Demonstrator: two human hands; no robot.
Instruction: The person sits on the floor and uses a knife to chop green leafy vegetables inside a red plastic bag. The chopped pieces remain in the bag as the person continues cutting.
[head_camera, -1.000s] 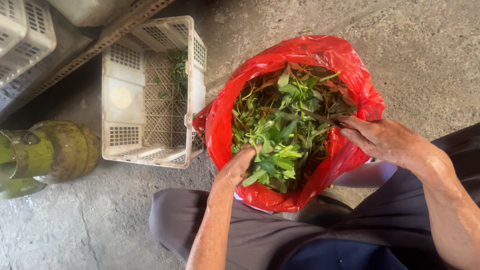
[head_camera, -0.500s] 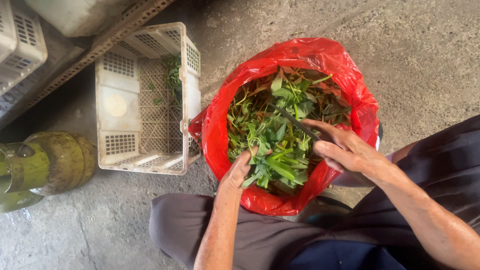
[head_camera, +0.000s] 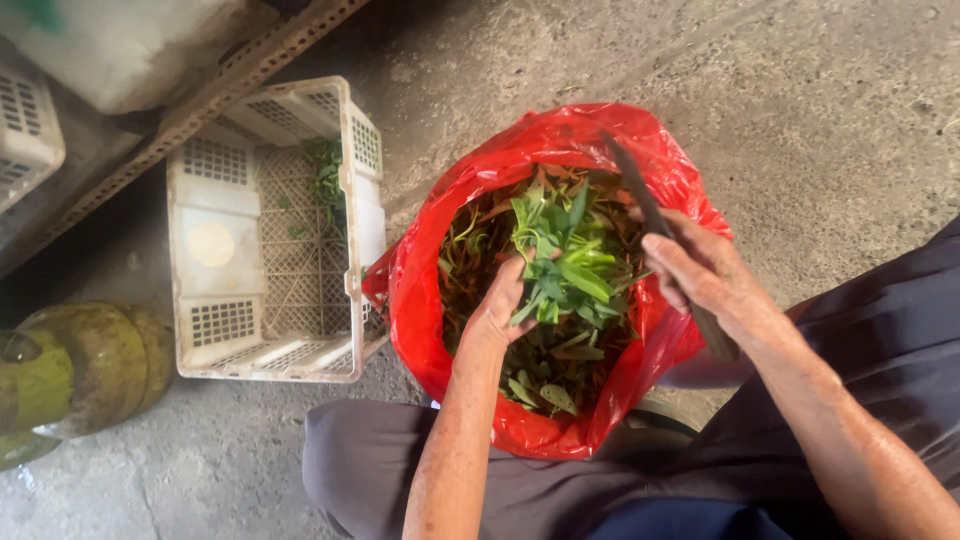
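A red plastic bag (head_camera: 470, 200) stands open on the floor between my knees, filled with green leafy stems (head_camera: 560, 370). My left hand (head_camera: 497, 308) is inside the bag, closed around a bunch of the greens (head_camera: 565, 250) and lifting it. My right hand (head_camera: 700, 268) rests on the bag's right rim and grips a long dark knife (head_camera: 632, 185), its blade reaching up over the bag and its handle end sticking out below the hand.
A white slotted plastic crate (head_camera: 215, 245) lies left of the bag with a few greens (head_camera: 325, 180) in it. A green gas cylinder (head_camera: 75, 375) lies at the far left. A metal beam (head_camera: 230, 80) and other white crates sit at the top left. Concrete floor (head_camera: 840, 120) all around.
My left hand has gathered a bunch of greens and raised it. My right hand now holds a knife at the bag's right rim. The view has shifted slightly.
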